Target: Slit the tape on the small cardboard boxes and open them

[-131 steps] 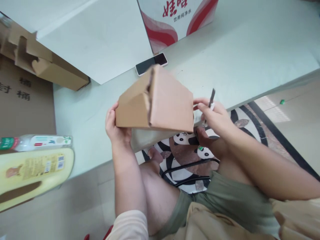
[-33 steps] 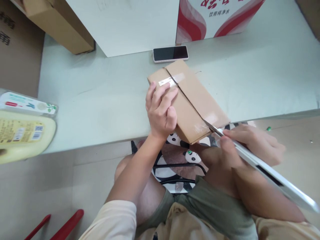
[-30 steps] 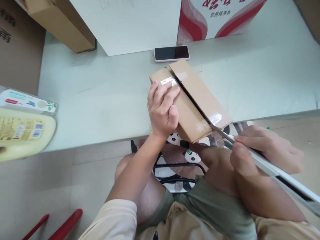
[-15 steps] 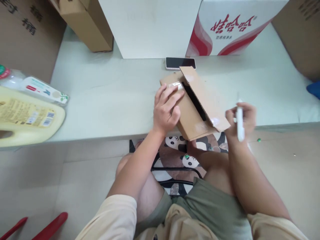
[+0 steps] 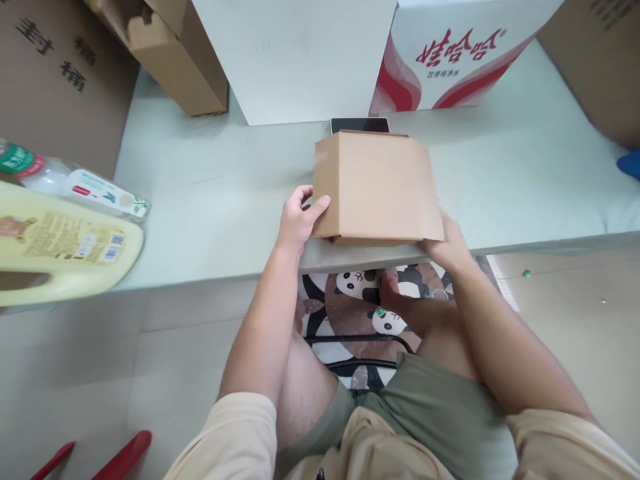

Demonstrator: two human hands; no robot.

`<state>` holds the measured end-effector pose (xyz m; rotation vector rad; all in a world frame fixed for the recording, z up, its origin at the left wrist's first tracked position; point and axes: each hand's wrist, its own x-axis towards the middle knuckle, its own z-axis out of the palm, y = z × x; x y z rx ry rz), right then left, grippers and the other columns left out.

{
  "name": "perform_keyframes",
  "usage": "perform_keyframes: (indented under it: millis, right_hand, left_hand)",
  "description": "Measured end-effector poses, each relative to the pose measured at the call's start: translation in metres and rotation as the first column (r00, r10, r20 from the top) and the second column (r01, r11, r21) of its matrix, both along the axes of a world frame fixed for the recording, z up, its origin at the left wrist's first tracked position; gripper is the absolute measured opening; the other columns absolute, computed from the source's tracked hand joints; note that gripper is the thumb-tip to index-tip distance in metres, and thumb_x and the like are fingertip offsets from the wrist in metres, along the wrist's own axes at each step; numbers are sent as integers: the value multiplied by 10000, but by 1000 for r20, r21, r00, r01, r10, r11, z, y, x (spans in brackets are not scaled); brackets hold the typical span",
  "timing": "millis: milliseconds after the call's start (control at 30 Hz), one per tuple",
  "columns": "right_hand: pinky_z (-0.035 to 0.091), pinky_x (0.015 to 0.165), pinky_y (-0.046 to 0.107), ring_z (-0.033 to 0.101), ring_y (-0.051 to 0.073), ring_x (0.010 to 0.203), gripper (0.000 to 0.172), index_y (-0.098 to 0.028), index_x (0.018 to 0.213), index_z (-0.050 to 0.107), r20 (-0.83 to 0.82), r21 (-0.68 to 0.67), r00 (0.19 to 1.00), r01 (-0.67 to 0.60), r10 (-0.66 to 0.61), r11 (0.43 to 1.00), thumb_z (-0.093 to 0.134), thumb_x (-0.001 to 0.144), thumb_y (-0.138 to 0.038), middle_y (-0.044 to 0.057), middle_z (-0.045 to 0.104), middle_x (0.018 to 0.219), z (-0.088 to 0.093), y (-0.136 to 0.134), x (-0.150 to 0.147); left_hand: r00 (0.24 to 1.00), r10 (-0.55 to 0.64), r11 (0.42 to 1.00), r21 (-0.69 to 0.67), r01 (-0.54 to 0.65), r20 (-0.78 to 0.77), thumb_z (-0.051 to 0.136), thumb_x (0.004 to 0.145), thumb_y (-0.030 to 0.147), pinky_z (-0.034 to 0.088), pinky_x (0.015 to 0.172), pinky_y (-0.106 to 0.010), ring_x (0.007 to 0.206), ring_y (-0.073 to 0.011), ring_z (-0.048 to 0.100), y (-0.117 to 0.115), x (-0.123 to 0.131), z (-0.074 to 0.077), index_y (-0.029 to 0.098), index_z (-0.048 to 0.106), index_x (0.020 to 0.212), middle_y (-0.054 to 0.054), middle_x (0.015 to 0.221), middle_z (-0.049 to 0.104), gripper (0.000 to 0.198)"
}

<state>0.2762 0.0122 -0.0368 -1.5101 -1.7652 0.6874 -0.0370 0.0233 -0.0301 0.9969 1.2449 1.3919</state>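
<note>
A small brown cardboard box (image 5: 383, 187) is at the table's front edge with a broad plain panel facing up. My left hand (image 5: 299, 217) grips its left end, the thumb lying on the side panel and the fingers partly hidden behind it. At the lower right corner, my right hand (image 5: 449, 243) holds the other end, its fingers covered by the overhanging cardboard. Whether the white pen-like tool is still in that hand cannot be seen. The box partly covers a phone (image 5: 360, 125) behind it.
A white carton (image 5: 305, 60) and a red-and-white carton (image 5: 457, 60) stand at the back. To the left are a brown box (image 5: 185, 67), a clear bottle (image 5: 55, 175) and a yellow jug (image 5: 75, 240). Something blue (image 5: 629, 164) lies at the table's right edge.
The box has been turned; its open slot and raised flap no longer show. My left hand moved from its top to its left end. My right hand came in from the right onto the box.
</note>
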Motion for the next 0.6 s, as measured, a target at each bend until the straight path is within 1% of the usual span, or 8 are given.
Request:
perform_keyframes:
  millis: [67,100,167,233,333,400,500,600]
  right_hand:
    - [583,966,527,697,321,1097,383,-240,1098,682,-213,-62,977,-13,0,998,653,735,-362,77,744,1150,1,-7,-1]
    - [582,974,529,700,310,1101,381,-261,1110,668,-322,-92,946,-63,30,994,635,752,-385,57,748,1130,2,-10,-1]
    - [528,1079,538,667,295,1216,404,-287,1165,642,-467,-88,875,-193,131,977,608,790,-432,44,731,1208,3,-13,-3]
    - [412,1207,528,565,280,1380,504,-290,1274,589,-467,-25,859,-248,208,968,638,809,-476,61,657,1380,2,-13,-6]
    - [336,1262,511,462,275,1475,676,-288,1384,479,-381,60,900,-202,210,978,702,790,-518,92,538,1518,-2,-7,-11]
    - [417,1202,527,519,291,1412,715,-287,1397,430,-379,57,910,-159,169,986,689,786,-555,107,557,1473,-6,-1,-15]
    - [561,999,504,636,305,1201,668,-267,1333,450,-384,-12,919,-95,84,995,663,785,-583,119,638,1293,-9,4,-20]
    - [574,902,478,644,307,1116,635,-242,1273,481,-345,-42,938,-14,-1,999,690,763,-557,131,643,1239,-5,5,-22]
  left_hand:
    - [997,43,999,-5,-42,71,846,655,465,586,794,-360,873,-209,708,-2,-2,5,221,614,925,-56,964,726,431]
    - [992,67,998,-6,-67,104,838,659,441,590,781,-355,854,-204,708,-2,-4,6,228,597,908,-46,939,720,407]
    - [984,106,994,-1,-107,140,808,684,411,602,795,-363,882,-215,720,0,-10,5,242,569,903,-39,943,722,365]
    - [984,108,994,19,-112,138,772,717,414,611,821,-376,948,-235,731,3,-14,3,251,552,919,-44,994,733,341]
    - [994,45,996,73,-52,97,718,768,472,612,844,-378,1047,-258,730,7,-15,1,267,566,1018,-55,1100,736,357]
    - [997,-28,994,107,20,69,685,800,535,605,870,-378,1120,-271,717,6,-9,4,282,572,1141,-64,1183,725,439]
    - [984,-157,982,114,148,79,643,831,628,580,958,-396,1266,-302,655,1,1,10,298,541,1291,-76,1342,671,575]
    - [970,-226,972,89,218,91,704,800,629,538,1052,-406,1392,-325,562,-2,8,13,319,516,1352,-68,1484,587,660]
